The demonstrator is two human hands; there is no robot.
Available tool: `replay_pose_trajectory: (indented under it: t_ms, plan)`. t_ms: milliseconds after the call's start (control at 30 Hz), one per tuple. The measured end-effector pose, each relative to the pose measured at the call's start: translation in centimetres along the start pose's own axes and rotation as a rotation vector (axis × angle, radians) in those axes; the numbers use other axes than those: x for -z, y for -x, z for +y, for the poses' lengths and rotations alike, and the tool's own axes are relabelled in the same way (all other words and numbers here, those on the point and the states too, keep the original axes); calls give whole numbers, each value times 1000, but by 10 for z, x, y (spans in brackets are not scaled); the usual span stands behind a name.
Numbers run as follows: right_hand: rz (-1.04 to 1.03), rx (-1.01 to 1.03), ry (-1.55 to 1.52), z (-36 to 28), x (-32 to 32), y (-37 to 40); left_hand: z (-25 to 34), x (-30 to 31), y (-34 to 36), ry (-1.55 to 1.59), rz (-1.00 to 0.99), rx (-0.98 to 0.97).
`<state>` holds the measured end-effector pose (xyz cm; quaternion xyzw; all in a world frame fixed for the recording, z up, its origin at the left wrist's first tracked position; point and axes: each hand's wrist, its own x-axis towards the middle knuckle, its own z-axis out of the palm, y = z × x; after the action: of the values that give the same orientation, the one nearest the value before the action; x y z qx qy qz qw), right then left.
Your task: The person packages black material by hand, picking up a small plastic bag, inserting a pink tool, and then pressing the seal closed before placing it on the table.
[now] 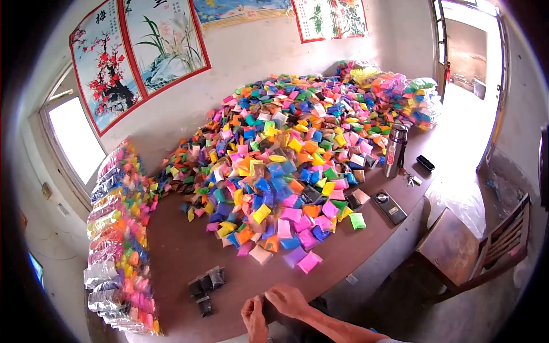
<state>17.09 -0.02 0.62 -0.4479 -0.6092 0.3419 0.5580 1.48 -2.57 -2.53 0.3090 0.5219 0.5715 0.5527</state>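
Observation:
My left hand and my right hand are close together at the table's near edge. The fingers of both are curled and pinched. A dark patch shows between them, but what they hold, if anything, I cannot make out. Just left of my hands, a few small black packets lie in a group on the brown table. Beyond them rises a large heap of small packets in pink, blue, yellow, orange, green and other colours. A pink packet lies at the heap's near edge.
Filled clear bags line the table's left side; more bags sit at the back right. A steel thermos, keys, a black case and a dark flat device stand along the right edge, near a wooden chair.

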Motion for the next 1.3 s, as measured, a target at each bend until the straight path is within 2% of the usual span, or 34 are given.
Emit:
replay_pose_trajectory:
  t_ms: [133,200,300,367,467,500,533,600,667,767,833,867,967,1033,1100,1133,1200,1300]
  plan:
    - [-8,52,5,8,-4,1,18,-18,10,-103,93,-47]
    - [20,-32,19,12,-1,3,18,-18,10,-99,106,-56]
    - [26,-8,66,15,-2,2,7,-10,4,-36,36,-47]
    - [27,4,49,13,-4,3,9,-13,3,-28,22,-169]
    - [12,8,39,12,-2,3,-9,-1,-6,73,-1,-125]
    - [-1,-61,39,8,1,2,-2,-5,-2,75,7,-127]
    - [-14,-131,39,6,2,2,12,-14,5,1,31,-95]
    - [-5,-123,28,9,2,2,31,-26,14,-67,58,-66]
    - [5,-121,13,10,1,4,41,-27,21,-352,27,-97]
    - [-46,-168,49,9,3,2,14,-17,7,-176,7,-132]
    - [-4,-26,9,10,-2,2,9,-11,4,-98,12,-128]
    - [-9,-24,7,9,-2,1,7,-8,3,-70,-9,-116]
    - [-60,-89,35,4,2,-1,24,-19,12,-86,-18,-91]
    - [-15,-183,-31,-3,4,0,34,-30,17,-134,-5,-70]
    - [-4,-150,-4,3,3,0,35,-36,17,-286,-34,-284]
    - [11,-116,23,5,2,0,38,-35,19,-286,-30,-285]
    - [-22,-88,55,6,2,0,45,-34,22,-262,-19,-94]
    - [-65,-59,54,0,3,-3,49,-35,22,-209,1,-101]
